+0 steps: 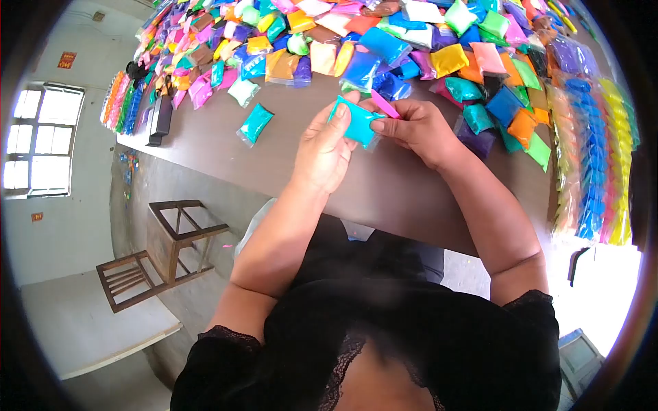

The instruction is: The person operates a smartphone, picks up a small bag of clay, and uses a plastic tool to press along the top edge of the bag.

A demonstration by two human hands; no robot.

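Both hands (373, 133) pinch a flat, turquoise clay packet (358, 121).

We hold a small turquoise-blue plastic packet (358, 120) between our left hand (325, 152) and right hand (415, 128), with a thin pink strip (384, 105) at our right fingers. A second teal plastic packet (256, 124) lies alone to the left on the dark brown tabletop (226, 147). Far across it the heap of small plastic packets (384, 41) shows orange, yellow, green, blue, purple and pink. On the right, long strips of joined packets (593, 157) run blue, yellow and orange. Our top (411, 342) is black.
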